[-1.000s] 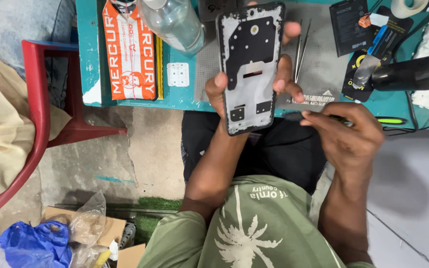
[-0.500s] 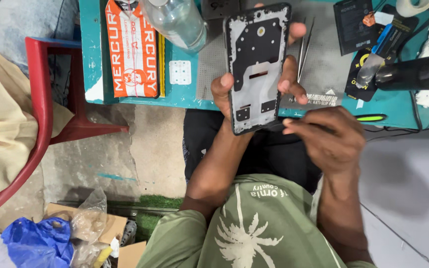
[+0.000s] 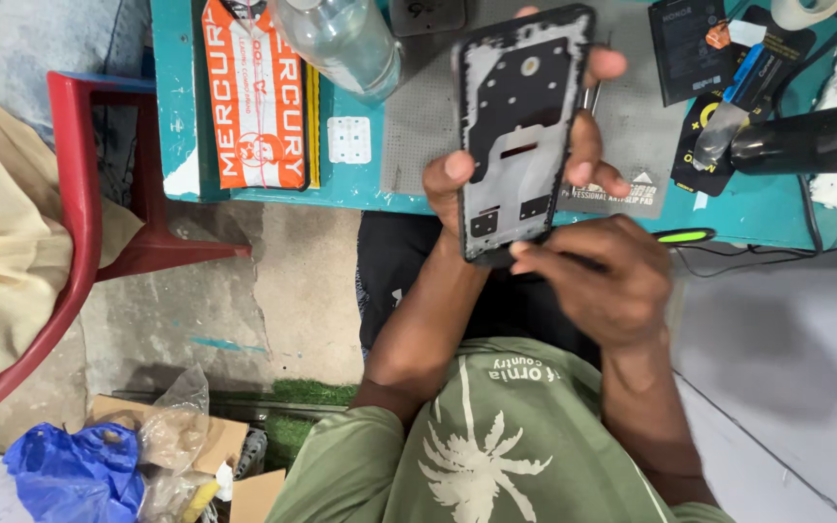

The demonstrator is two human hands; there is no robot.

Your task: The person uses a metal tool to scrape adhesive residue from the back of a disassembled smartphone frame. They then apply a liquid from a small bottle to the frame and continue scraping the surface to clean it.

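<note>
The left hand [image 3: 496, 184] holds a phone frame [image 3: 520, 131] upright above the front edge of the worktop [image 3: 176, 116], its grip closed round the frame: thumb on the near long edge, fingers wrapped over the far edge. The frame is a tall black rectangle with rounded corners, its open inner side facing the camera. A pale grey metal plate fills most of it, crossed by black parts; there is a small round opening near the top, a narrow slot about the middle, and two small dark squares low down. Its lower end tilts slightly toward the person.

The right hand [image 3: 598, 281] sits just below the frame's bottom end, fingers curled tight and pinched together at that lower corner. A thin dark tool seems to run through this grip, but whether it is truly held there I cannot tell; a green-tipped end [image 3: 685, 235] shows just beyond the knuckles.

Behind the frame lies a grey mat [image 3: 428, 126] on the teal worktop. To the left of it are an orange packet [image 3: 256, 97] and a clear bottle [image 3: 341, 39] lying on its side. To the right are a dark battery [image 3: 685, 48] and a black bottle [image 3: 806, 140]. A red chair [image 3: 99, 194] stands left of the worktop.
</note>
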